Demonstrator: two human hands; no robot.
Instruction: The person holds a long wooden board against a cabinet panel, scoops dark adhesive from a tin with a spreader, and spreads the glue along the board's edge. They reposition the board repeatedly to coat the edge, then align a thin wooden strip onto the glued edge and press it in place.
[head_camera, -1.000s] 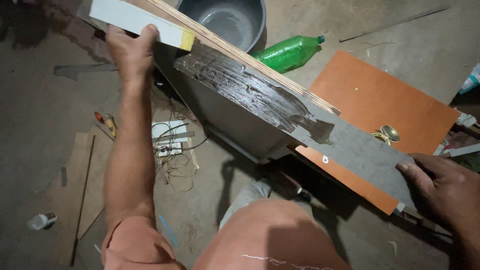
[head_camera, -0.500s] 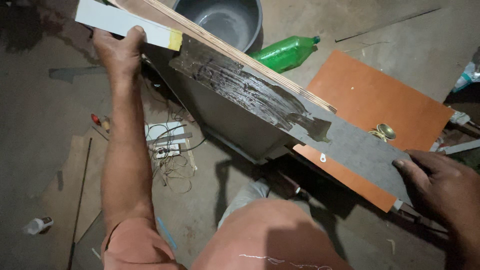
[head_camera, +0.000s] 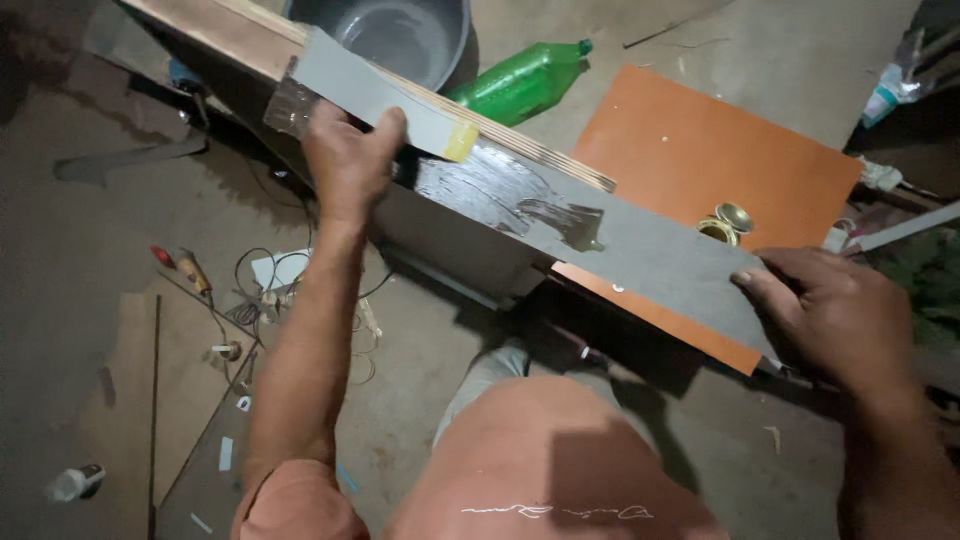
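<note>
I note the left hand (head_camera: 350, 165) pinching a grey spreader strip (head_camera: 375, 95) on the board's (head_camera: 640, 255) glue-wet face; right hand (head_camera: 835, 315) pressed flat on its near end. Open floor left. Since earlier, the strip has slid inward along the edge.

This is a rough carpentry workshop on a bare concrete floor (head_camera: 420, 400). A plywood-edged panel (head_camera: 500, 215) stands at the centre of the frame, an orange laminate sheet (head_camera: 700, 150) lies at upper right, and a screwdriver (head_camera: 185, 268), tangled wires (head_camera: 265, 300) and board offcuts (head_camera: 130, 400) litter the lower left.
</note>
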